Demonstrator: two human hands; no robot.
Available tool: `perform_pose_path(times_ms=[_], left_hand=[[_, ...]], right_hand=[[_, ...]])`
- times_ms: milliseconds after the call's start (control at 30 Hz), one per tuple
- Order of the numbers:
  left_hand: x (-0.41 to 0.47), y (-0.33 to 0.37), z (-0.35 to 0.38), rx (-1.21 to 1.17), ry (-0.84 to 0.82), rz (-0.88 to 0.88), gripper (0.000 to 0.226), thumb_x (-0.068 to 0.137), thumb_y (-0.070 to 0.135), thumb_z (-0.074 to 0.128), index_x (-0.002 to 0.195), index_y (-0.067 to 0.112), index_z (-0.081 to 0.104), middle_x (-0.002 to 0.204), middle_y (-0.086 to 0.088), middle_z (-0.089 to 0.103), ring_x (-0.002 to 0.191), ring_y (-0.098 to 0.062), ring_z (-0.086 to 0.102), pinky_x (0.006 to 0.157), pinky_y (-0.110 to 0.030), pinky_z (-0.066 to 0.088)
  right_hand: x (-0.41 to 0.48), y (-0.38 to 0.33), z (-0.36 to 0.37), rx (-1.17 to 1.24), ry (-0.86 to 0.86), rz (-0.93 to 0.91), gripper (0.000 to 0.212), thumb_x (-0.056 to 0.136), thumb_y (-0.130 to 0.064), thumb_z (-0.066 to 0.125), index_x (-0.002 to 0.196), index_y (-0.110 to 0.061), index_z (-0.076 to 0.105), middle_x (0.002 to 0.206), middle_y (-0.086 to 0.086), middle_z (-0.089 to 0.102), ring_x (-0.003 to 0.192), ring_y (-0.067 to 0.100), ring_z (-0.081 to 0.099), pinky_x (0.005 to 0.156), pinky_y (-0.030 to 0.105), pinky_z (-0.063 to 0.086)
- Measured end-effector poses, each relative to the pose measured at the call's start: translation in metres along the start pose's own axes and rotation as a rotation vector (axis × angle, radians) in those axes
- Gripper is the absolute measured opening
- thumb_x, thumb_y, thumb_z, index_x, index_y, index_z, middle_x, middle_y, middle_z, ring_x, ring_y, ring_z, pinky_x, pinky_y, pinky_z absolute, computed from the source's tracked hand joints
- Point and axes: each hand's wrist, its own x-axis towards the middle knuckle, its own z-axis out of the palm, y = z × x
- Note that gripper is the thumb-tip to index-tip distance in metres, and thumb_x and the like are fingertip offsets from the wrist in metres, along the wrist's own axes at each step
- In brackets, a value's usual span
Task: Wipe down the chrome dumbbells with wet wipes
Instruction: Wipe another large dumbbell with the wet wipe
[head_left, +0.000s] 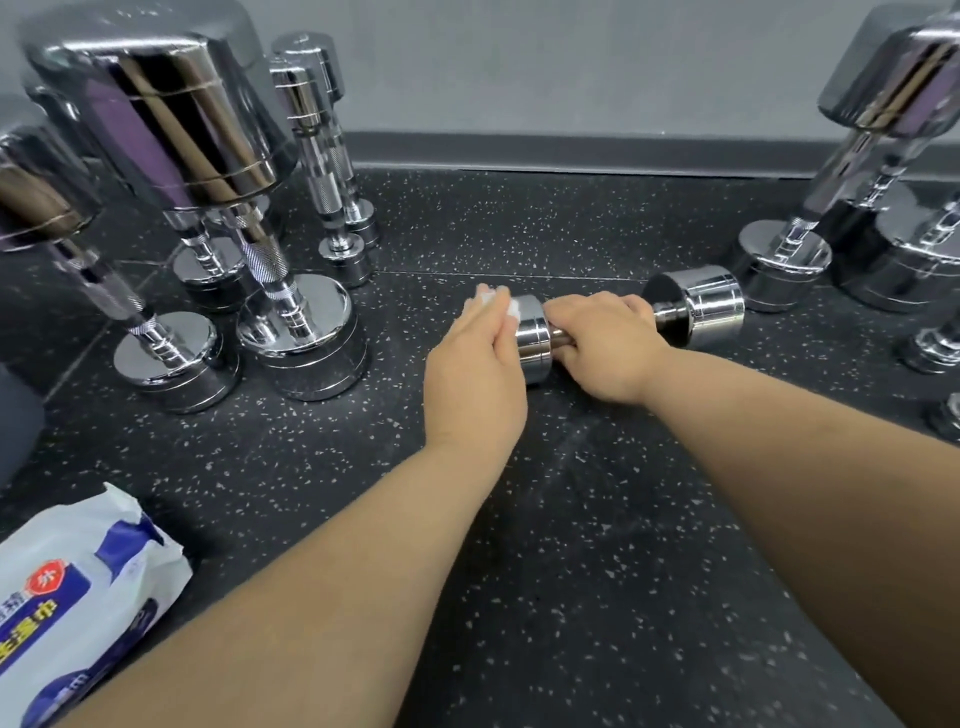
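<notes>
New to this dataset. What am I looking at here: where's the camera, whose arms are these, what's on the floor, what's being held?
No machine here: a person works bare-handed, and the single picture comes from a wide-angle camera on their head, looking forward and down. The right hand grips the handle of a chrome dumbbell lying on the speckled black floor. The left hand presses a white wipe against that dumbbell's left end. A pack of wet wipes lies at lower left. On both sides other dumbbells stand on end.
</notes>
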Motion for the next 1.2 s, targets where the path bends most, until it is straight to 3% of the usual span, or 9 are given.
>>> perform_pose_path(times_ms=[100, 267, 367, 433, 733, 900, 1000, 1067, 1200], left_hand=[[-0.002, 0.002, 0.006, -0.093, 0.050, -0.172, 0.043, 0.107, 0.028, 0.033, 0.150, 0.029, 0.039, 0.145, 0.006, 0.051, 0.118, 0.003, 0.043, 0.083, -0.003, 0.024], [-0.023, -0.005, 0.010, -0.175, 0.078, -0.170, 0.041, 0.106, 0.023, 0.037, 0.145, 0.034, 0.047, 0.139, 0.004, 0.056, 0.124, -0.013, 0.051, 0.101, -0.021, 0.039], [-0.004, -0.005, 0.009, -0.158, 0.134, -0.236, 0.029, 0.104, 0.024, 0.043, 0.105, 0.024, 0.072, 0.117, 0.004, 0.065, 0.097, -0.008, 0.056, 0.077, -0.012, 0.037], [0.000, -0.009, 0.008, -0.108, 0.171, -0.267, 0.041, 0.102, 0.026, 0.047, 0.061, 0.025, 0.050, 0.084, 0.002, 0.056, 0.066, -0.006, 0.044, 0.058, -0.015, 0.030], [0.020, -0.031, 0.002, -0.107, 0.060, -0.405, 0.046, 0.093, 0.003, 0.044, 0.050, 0.014, 0.032, 0.053, 0.001, 0.032, 0.055, -0.018, 0.028, 0.052, -0.029, 0.018], [0.050, -0.001, -0.011, -0.016, -0.128, -0.359, 0.025, 0.101, 0.012, 0.036, 0.089, 0.008, 0.057, 0.075, -0.002, 0.050, 0.064, -0.017, 0.043, 0.053, -0.029, 0.029], [0.026, 0.002, -0.010, -0.166, -0.078, -0.301, 0.025, 0.099, 0.015, 0.036, 0.084, 0.013, 0.056, 0.072, 0.006, 0.050, 0.064, -0.012, 0.043, 0.054, -0.027, 0.029], [0.010, -0.008, -0.006, -0.349, -0.047, -0.338, 0.031, 0.103, 0.026, 0.037, 0.102, 0.023, 0.068, 0.091, 0.013, 0.064, 0.083, -0.006, 0.054, 0.070, -0.022, 0.040], [0.001, -0.024, 0.000, -0.468, -0.111, -0.384, 0.040, 0.106, 0.032, 0.035, 0.144, 0.042, 0.045, 0.136, 0.022, 0.050, 0.116, 0.000, 0.048, 0.094, -0.019, 0.033]], right_hand=[[0.009, 0.000, -0.002, -0.023, -0.018, 0.022, 0.027, 0.095, -0.021, 0.050, 0.073, -0.032, 0.038, 0.100, -0.012, 0.044, 0.101, 0.019, 0.040, 0.104, 0.043, 0.025], [0.017, -0.003, -0.004, -0.038, -0.037, 0.039, 0.026, 0.095, -0.022, 0.049, 0.074, -0.030, 0.037, 0.098, -0.009, 0.045, 0.102, 0.021, 0.041, 0.104, 0.043, 0.026], [0.018, -0.006, -0.004, -0.014, -0.021, 0.063, 0.013, 0.096, -0.024, 0.048, 0.089, -0.033, 0.041, 0.104, -0.007, 0.048, 0.114, 0.026, 0.043, 0.105, 0.044, 0.024], [0.019, -0.007, -0.005, 0.000, -0.027, 0.070, 0.012, 0.097, -0.023, 0.048, 0.092, -0.034, 0.042, 0.103, -0.009, 0.046, 0.116, 0.026, 0.042, 0.105, 0.044, 0.023], [0.022, -0.008, -0.005, 0.025, -0.012, 0.080, 0.016, 0.096, -0.021, 0.047, 0.094, -0.037, 0.046, 0.100, -0.010, 0.051, 0.113, 0.024, 0.043, 0.103, 0.042, 0.024], [0.018, -0.006, 0.000, 0.038, 0.008, 0.071, 0.015, 0.096, -0.021, 0.048, 0.096, -0.036, 0.045, 0.103, -0.009, 0.051, 0.112, 0.023, 0.041, 0.105, 0.044, 0.022], [0.017, -0.010, -0.001, -0.060, 0.018, 0.068, 0.008, 0.094, -0.022, 0.049, 0.096, -0.029, 0.051, 0.098, -0.006, 0.054, 0.103, 0.024, 0.046, 0.098, 0.043, 0.031], [0.016, -0.015, -0.003, -0.168, 0.006, 0.061, 0.012, 0.090, -0.018, 0.050, 0.084, -0.029, 0.048, 0.082, -0.006, 0.052, 0.087, 0.024, 0.049, 0.082, 0.037, 0.035], [0.004, -0.020, 0.001, -0.188, 0.042, 0.082, 0.021, 0.086, -0.011, 0.049, 0.080, -0.030, 0.047, 0.071, -0.010, 0.047, 0.079, 0.023, 0.048, 0.079, 0.035, 0.031]])
